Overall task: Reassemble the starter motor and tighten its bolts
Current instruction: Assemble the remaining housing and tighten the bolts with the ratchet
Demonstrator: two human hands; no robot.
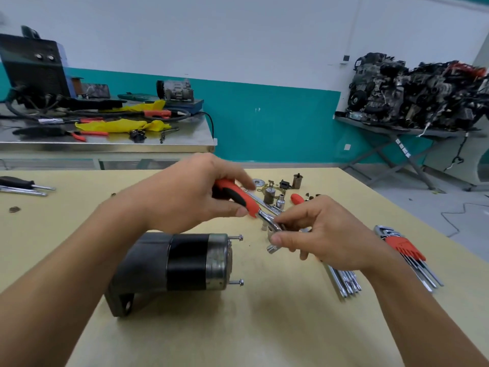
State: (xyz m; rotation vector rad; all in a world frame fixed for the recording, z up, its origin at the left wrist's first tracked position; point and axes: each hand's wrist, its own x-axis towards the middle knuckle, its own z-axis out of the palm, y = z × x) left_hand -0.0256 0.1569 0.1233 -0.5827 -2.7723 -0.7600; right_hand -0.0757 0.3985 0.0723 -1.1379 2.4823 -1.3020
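The starter motor (174,263) lies on its side on the tan table (264,327), its end cap facing right. Two long bolts (236,237) stick out of that cap, one high and one low. My left hand (182,194) grips the red and black handle of a ratchet wrench (238,198) above the motor. My right hand (325,234) pinches a chrome socket (272,247) at the ratchet's head, just right of the upper bolt.
Loose small parts, a washer and sockets (275,193) lie beyond the hands. A red hex key set (407,250) and chrome extension bars (346,283) sit at the right. Screwdrivers (23,186) lie at the far left. A cluttered steel bench (105,139) and engines stand behind.
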